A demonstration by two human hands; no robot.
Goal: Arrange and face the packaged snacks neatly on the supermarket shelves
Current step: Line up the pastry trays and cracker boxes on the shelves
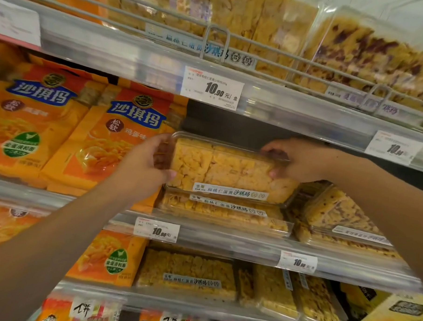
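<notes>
A clear plastic box of yellow sachima cakes [225, 170] with a white label strip rests tilted on top of a second identical box [222, 213] on the middle shelf. My left hand [144, 167] grips the box's left end, thumb on its front. My right hand [300, 161] holds its right end, fingers over the top rim. Both hands are shut on the same box.
Orange sachima bags [114, 136] stand to the left. Boxes with dark bits [336, 212] lie to the right. The shelf above [268, 107] overhangs closely, with a dark gap behind the held box. Price tags [212, 87] line the shelf rails. More boxes [186, 273] fill the lower shelf.
</notes>
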